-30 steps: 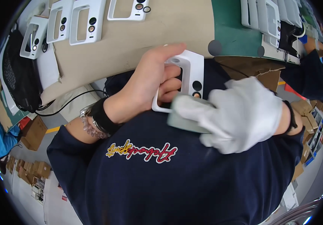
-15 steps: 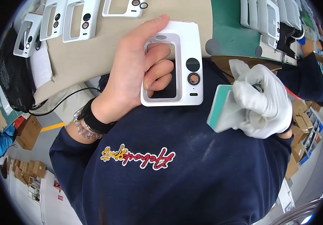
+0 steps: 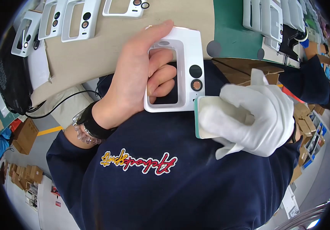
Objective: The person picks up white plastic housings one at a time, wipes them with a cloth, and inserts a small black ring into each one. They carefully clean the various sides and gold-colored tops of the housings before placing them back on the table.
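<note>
My bare left hand [image 3: 124, 71] grips a white plastic housing [image 3: 191, 44] by its side bar. The thumb lies along the top and the fingers curl through the rectangular opening. On the housing's right bar sit a dark round window [image 3: 195, 71] and a copper-coloured lens in a black ring [image 3: 197, 85]. In a white glove, my right hand [image 3: 266, 117] pinches a white block with a teal edge [image 3: 197, 124]. The block overlaps the housing's lower right corner in the picture; I cannot tell whether they touch.
Similar white housings [image 3: 90, 32] stand on the beige table [image 3: 107, 42] at the far left. More housings [image 3: 268, 19] are grouped on the green mat [image 3: 230, 30] at the far right. A black mesh bag [image 3: 11, 84] hangs at the left edge. Another person's arm [image 3: 314, 48] shows far right.
My right hand has swung left and slightly down, bringing the block up to the housing's lower right corner. My left hand still grips the housing, slightly lower in the picture.
</note>
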Available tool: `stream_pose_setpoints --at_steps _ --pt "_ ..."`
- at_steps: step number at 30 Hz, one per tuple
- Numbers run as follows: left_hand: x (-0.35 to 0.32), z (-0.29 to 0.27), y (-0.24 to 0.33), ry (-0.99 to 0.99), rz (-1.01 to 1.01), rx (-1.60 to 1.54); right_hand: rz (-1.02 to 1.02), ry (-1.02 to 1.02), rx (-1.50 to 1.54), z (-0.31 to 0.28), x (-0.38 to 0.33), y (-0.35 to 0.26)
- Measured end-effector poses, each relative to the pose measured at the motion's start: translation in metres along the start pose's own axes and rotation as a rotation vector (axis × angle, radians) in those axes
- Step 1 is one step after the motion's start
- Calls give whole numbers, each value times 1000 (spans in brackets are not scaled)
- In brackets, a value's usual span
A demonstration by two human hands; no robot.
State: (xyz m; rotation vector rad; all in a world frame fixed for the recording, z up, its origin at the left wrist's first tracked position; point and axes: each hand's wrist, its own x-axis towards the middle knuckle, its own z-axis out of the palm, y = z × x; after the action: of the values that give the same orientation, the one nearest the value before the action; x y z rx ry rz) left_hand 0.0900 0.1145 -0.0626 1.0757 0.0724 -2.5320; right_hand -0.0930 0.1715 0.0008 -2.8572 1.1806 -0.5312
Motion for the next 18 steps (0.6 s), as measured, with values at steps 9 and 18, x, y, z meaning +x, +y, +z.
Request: stream_pose_setpoints --at_steps 9,18 --pt "3 -8 -11 -149 -41 -220 70 -425 435 -10 20 2" --pt "3 -1 3 -175 65 -130 53 -538 307 -16 10 7"
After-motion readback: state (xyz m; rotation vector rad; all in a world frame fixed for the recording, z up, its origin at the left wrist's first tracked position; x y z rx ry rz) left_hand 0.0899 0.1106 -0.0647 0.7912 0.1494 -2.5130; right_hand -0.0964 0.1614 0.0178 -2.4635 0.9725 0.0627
